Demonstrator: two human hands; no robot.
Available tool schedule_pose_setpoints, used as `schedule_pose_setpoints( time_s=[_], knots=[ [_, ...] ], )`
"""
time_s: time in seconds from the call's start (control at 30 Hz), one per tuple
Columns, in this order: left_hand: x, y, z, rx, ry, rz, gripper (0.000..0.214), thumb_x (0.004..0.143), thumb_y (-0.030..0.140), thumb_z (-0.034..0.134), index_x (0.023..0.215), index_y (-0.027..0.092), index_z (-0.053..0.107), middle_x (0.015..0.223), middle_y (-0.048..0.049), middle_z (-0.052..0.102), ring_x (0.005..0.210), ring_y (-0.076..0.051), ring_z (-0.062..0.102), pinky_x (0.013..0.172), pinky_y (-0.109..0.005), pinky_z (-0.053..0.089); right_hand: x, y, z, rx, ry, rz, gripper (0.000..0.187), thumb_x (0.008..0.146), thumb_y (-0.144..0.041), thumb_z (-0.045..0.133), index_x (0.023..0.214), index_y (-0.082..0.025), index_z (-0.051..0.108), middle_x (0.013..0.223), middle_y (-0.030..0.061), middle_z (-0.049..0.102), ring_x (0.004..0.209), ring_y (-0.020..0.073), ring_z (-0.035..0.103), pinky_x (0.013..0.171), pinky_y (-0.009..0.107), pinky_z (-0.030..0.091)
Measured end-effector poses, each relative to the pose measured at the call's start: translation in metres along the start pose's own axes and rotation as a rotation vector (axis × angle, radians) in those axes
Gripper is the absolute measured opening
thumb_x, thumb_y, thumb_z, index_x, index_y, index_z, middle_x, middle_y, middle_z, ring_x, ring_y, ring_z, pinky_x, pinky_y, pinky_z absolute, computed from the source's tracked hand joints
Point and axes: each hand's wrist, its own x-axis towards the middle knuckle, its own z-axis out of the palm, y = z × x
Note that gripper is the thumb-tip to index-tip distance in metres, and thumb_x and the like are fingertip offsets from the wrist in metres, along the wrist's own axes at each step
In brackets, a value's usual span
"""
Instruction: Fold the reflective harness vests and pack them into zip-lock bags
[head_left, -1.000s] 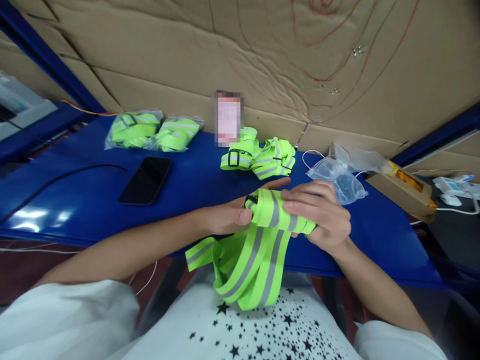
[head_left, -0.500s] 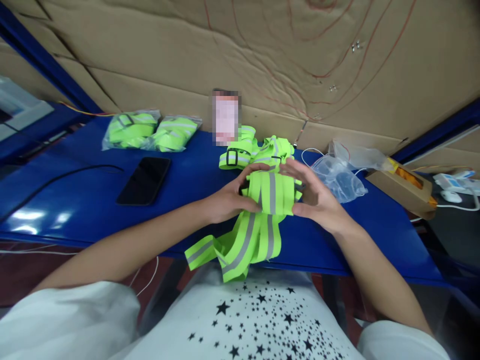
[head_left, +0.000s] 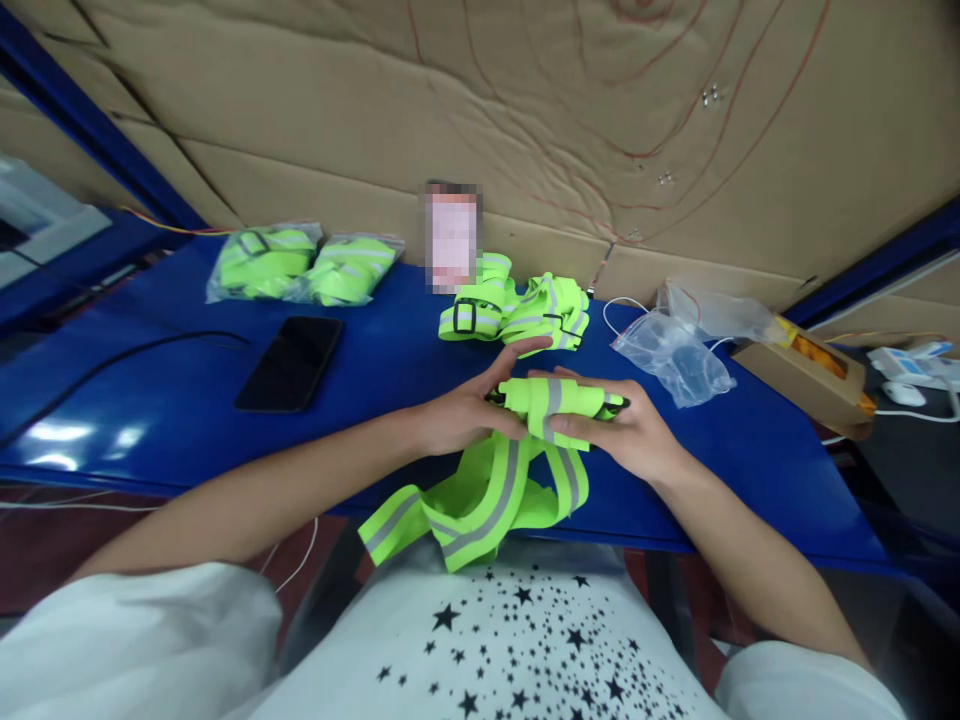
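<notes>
Above front part of glossy blue table (head_left: 390,370), lime-yellow fabric strap with grey reflective stripe (head_left: 555,395) held as wound roll between both hands; loose loops of strap (head_left: 495,510) hang below, past table edge, before white star-print shirt (head_left: 555,660); left hand (head_left: 469,412) grips roll's left end, thumb in front; right hand (head_left: 637,425), earlier spread open beside roll, now closed on right end, thumb across front; roll tipped flatter than before; winding seems steadied now, good length remaining unwound

The strap (head_left: 553,400) partly hides the right hand (head_left: 637,432); pixelation masks the pink rectangle (head_left: 453,240); the bottom edge crops the shirt (head_left: 405,640).
</notes>
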Motion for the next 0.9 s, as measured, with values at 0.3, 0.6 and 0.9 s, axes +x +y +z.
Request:
schedule_pose_setpoints(
  time_s=[0.3,0.6,0.9],
  knots=[
    [0.003,0.007,0.007,0.290,-0.123,0.153,0.074,0.071,0.023,0.087,0.139,0.024,0.059,0.143,-0.0115,0.061,0.133,-0.031,0.057,0.105,-0.041,0.050,-0.004,-0.014,-0.004,-0.171,-0.076,-0.351,0.049,0.092,-0.018,0.070,0.138,-0.035,0.064,0.137,-0.0013,0.068,0.127,0.0223,0.065,0.110,0.041,0.055],
    [0.004,-0.021,-0.006,-0.021,-0.061,0.028,0.103,0.061,0.015,0.091,0.152,0.035,0.046,0.151,-0.0107,0.055,0.131,-0.032,0.060,0.097,-0.037,0.056,-0.003,-0.012,-0.007,-0.513,-0.118,-0.720,0.046,0.104,-0.028,0.049,0.149,-0.030,0.054,0.149,0.0068,0.058,0.138,0.0278,0.055,0.111,0.052,0.050],
    [-0.008,-0.002,0.003,0.071,-0.126,-0.095,0.064,0.061,0.027,0.095,0.119,0.020,0.070,0.110,-0.0069,0.076,0.101,-0.027,0.072,0.087,-0.039,0.059,-0.016,-0.011,-0.019,-0.979,-0.055,-0.605,0.060,0.097,-0.023,0.064,0.145,-0.055,0.048,0.145,-0.0112,0.060,0.137,0.0244,0.055,0.123,0.053,0.039]
  ],
)
